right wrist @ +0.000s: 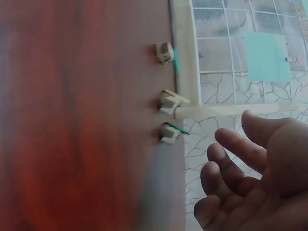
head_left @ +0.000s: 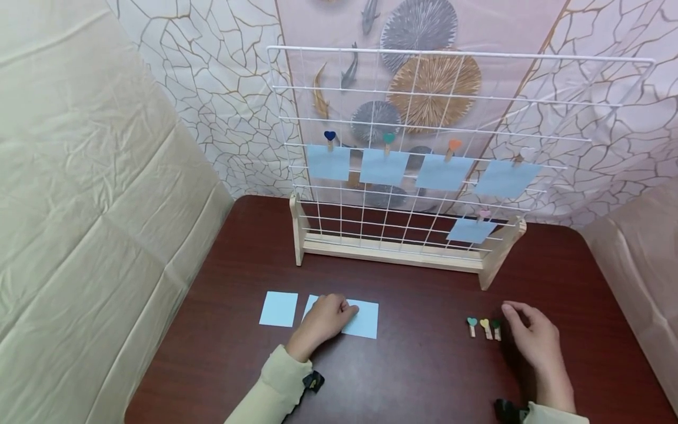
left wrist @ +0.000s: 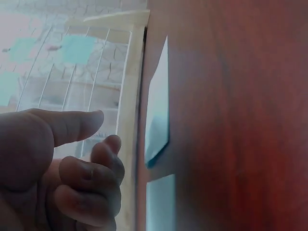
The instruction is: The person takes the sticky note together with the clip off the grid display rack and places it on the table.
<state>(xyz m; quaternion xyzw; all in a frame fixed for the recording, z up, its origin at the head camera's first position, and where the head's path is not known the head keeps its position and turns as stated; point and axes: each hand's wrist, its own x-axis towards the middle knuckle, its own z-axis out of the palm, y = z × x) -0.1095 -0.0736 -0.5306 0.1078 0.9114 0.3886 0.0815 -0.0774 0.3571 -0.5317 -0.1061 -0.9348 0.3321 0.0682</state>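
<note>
My left hand (head_left: pixel 325 318) is over light blue paper sheets on the table, fingers loosely curled and thumb apart, with nothing between them in the left wrist view. Paper (head_left: pixel 365 321) shows to the right of this hand, and a paper edge (head_left: pixel 309 304) peeks out on its left. Farther left lies a separate square sheet (head_left: pixel 278 308). My right hand (head_left: pixel 534 335) hovers just right of three small heart-topped clothespins: a teal one (head_left: pixel 472 326), a yellow one (head_left: pixel 486 328) and a dark green one (head_left: pixel 497 330). Its fingers are relaxed and hold nothing.
A white wire grid (head_left: pixel 371 91) stands in a wooden base (head_left: pixel 392 254) at the back of the table. Blue sheets hang from it by heart clothespins, including a dark blue one (head_left: pixel 330 136) and an orange one (head_left: pixel 454 146). A lower sheet (head_left: pixel 471 230) hangs at the right.
</note>
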